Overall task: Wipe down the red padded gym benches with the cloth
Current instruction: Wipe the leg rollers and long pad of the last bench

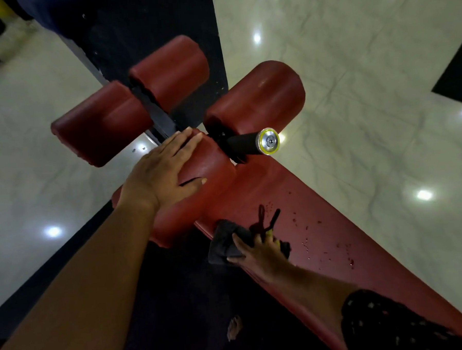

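At the head of the bench: the left hand (165,170) lay flat with straight fingers on a red cylindrical padded roller (215,159), pressing it and gripping nothing.
On the near edge of the pad: the right hand (258,251) had its fingers curled round a dark grey crumpled cloth (225,242), which touched the long red padded gym bench (363,269). A dark looped thing with a bit of yellow (265,221) stuck out of the same hand. What it was could not be told.
Wet marks: scattered dark droplets (321,239) dotted the pad just beyond the cloth, and none showed a smear.
Done so far: probably little. The droplets suggested the pad had been wetted but not yet wiped there.
Left on this bench: most of the long pad and, by the look of it, the three other red rollers (258,95) beyond the left hand. Whether those were already clean could not be told in the dim light.
Not for wiping: a black handle with a shiny silver end cap (268,141) poked out beside the rollers.
Other benches: none was in view on the pale glossy marbled floor (352,61), so they counted as undone.
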A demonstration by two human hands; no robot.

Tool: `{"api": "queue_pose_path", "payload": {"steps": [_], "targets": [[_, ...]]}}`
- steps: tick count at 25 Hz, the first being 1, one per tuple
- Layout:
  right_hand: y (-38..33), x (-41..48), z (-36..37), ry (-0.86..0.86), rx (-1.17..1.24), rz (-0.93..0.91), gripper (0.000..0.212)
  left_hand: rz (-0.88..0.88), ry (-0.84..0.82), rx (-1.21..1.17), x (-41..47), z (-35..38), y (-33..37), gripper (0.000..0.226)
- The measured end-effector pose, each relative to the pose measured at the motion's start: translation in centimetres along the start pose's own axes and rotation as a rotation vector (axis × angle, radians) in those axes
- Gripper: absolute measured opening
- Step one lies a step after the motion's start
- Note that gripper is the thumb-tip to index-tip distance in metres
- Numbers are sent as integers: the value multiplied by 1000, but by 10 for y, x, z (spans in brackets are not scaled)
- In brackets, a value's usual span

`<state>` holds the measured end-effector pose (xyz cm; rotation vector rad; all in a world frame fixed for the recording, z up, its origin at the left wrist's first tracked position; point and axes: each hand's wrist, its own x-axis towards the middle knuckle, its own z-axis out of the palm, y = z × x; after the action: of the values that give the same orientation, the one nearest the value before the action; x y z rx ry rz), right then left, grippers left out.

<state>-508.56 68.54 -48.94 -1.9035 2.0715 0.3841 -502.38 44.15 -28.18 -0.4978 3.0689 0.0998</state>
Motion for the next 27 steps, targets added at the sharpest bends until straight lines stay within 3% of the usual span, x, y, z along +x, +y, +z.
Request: {"api": "queue_pose_path", "payload": {"steps": [2, 4, 8, 12, 16, 19, 23, 25, 27], "targets": [[48, 0, -9, 0, -50, 87, 66, 3, 7, 0, 0, 0, -1, 93], [101, 5, -14, -52, -32, 285, 54, 0, 12, -3, 0, 0, -1, 93], [170, 14, -20, -26, 85, 603, 53, 1, 21, -1, 0, -2, 2, 93], [152, 28, -18, -50, 635, 871, 81, -9, 6, -10, -1, -3, 0, 94], [89, 39, -20, 85, 941, 1049, 93, -2, 15, -18, -1, -3, 2, 93], [13, 30, -16, -70, 800, 923, 104, -8, 9, -25, -1, -3, 1, 89], [-77, -3, 2, -125, 498, 586, 94, -8, 20, -22, -3, -5, 4, 88], [-76, -21, 24, -130, 374, 438, 90, -10, 27, -23, -4, -6, 6, 87], [-43, -36, 34, -17, 233, 242, 90, -12, 34, -22, -4, -7, 7, 87]]}}
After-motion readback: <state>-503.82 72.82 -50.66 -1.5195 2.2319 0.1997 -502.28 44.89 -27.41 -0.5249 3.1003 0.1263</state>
